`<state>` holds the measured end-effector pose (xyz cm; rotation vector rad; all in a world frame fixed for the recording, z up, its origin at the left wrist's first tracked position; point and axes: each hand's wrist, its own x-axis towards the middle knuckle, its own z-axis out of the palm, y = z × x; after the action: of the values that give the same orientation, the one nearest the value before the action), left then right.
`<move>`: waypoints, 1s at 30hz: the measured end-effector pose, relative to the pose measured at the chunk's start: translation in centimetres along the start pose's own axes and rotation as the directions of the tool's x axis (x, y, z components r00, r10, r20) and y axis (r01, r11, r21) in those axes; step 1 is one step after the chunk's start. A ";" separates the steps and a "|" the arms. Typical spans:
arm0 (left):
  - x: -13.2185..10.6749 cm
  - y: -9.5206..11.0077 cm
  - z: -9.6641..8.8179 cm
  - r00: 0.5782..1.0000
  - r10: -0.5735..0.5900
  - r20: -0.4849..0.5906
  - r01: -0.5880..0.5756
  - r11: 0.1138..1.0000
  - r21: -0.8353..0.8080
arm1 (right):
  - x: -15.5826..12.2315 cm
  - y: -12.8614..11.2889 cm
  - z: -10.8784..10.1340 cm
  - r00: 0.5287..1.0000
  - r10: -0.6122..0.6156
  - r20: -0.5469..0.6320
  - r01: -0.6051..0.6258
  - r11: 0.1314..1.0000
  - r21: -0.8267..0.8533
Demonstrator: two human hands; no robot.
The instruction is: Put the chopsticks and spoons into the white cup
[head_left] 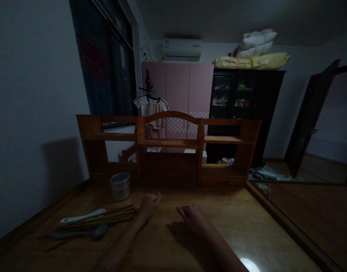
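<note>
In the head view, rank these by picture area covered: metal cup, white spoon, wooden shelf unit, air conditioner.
1. Wooden shelf unit
2. Air conditioner
3. Metal cup
4. White spoon, longer than the cup is tall but thin

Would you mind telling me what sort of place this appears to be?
Probably a bedroom or similar room in a home: a pink wardrobe, a stand hung with clothes, and bagged bedding piled on a dark cabinet.
</note>
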<state>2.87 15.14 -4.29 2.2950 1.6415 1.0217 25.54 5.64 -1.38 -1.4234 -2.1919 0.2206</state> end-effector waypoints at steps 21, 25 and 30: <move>0.0 -0.3 0.1 1.000 -0.012 -0.027 0.012 1.000 -0.004 | 0.7 1.6 0.2 0.990 0.095 -0.103 -0.101 0.993 -0.060; 0.0 -0.4 0.2 1.000 -0.011 -0.028 0.011 1.000 -0.001 | 0.7 1.7 0.4 0.989 0.095 -0.111 -0.103 0.993 -0.064; -0.1 -0.4 0.2 1.000 -0.005 -0.022 0.006 1.000 0.014 | 0.8 1.7 0.4 0.988 0.092 -0.120 -0.100 0.993 -0.059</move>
<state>2.71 15.28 -4.63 2.2947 1.6673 1.0418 26.46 7.10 -2.11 -1.5398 -2.0555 0.0973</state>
